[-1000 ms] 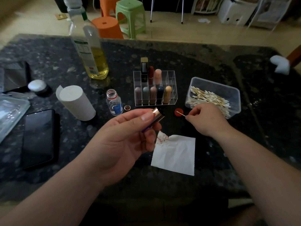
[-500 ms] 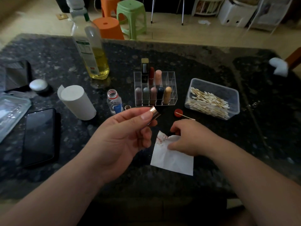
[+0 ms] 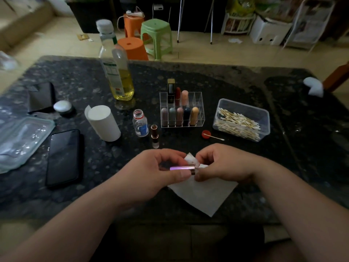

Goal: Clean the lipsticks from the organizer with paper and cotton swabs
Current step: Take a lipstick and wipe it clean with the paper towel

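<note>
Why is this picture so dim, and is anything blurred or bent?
Head view: dim light on the table, brighter floor behind; purple glint on the lipstick tube gripped by the left hand; oil bottle top blurred; wide-angle lens bows the table's edge.

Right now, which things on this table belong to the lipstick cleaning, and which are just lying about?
Job: lipstick in left hand, paper in right hand, organizer, swab box.
Lying about: phone, green stool.
</note>
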Tool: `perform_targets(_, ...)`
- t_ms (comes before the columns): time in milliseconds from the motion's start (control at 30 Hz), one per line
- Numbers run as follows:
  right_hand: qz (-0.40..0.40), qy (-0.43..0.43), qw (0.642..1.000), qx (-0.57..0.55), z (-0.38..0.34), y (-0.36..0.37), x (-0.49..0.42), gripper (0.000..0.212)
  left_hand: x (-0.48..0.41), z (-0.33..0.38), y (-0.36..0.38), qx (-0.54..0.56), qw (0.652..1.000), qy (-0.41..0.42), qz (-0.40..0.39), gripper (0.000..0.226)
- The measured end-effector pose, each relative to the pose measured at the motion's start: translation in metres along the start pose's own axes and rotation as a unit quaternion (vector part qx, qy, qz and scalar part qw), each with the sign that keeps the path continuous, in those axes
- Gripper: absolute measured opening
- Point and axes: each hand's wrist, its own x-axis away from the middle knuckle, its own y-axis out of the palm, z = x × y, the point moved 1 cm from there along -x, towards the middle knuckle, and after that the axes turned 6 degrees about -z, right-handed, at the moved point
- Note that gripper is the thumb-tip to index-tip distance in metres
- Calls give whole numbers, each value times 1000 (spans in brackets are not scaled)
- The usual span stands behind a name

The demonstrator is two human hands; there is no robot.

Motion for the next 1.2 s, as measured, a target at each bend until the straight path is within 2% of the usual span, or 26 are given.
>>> perform_targets(133, -14, -32, 997, -64, 0, 8, 15, 11, 10, 2, 6, -26, 1000, 5, 8, 14)
perform_targets(233, -17, -60, 984, -170, 3, 9, 30, 10, 19, 5, 13, 22, 999, 21, 40, 21)
perform_targets(300, -9, -92, 951, -295, 7, 10, 40, 14, 25, 6, 18, 94, 992, 30, 75, 21)
perform_targets(400, 10, -170, 861, -479, 8, 18, 53, 35, 30, 8, 26, 214, 969, 30, 119, 19)
perform_targets(467, 14, -192, 811, -552, 2, 31, 60, 33, 33, 10, 29, 265, 952, 42, 146, 18)
perform_targets(533, 13, -175, 782, -597, -5, 48, 61, 37, 35, 12, 32, 275, 947, 54, 156, 19)
perform_targets(600, 31, -166, 765, -622, -7, 59, 58, 51, 36, 14, 35, 252, 955, 64, 141, 22)
perform_targets(667, 83, -150, 774, -610, -10, 62, 57, 57, 35, 16, 36, 197, 970, 75, 122, 23)
perform_targets(767, 132, -134, 792, -581, -10, 58, 60, 50, 34, 18, 38, 142, 981, 86, 103, 28)
perform_targets(900, 182, -108, 824, -526, -11, 51, 62, 30, 31, 18, 38, 140, 981, 74, 111, 28)
perform_targets(1000, 297, -88, 849, -429, -10, 43, 60, 11, 27, 15, 33, 210, 969, 50, 120, 22)
perform_targets(1133, 451, -127, 848, -250, -9, 36, 63, 18, 23, 14, 28, 254, 958, 41, 124, 20)
perform_targets(1200, 483, -182, 845, -141, -14, 39, 68, 18, 22, 13, 29, 268, 956, 34, 119, 20)
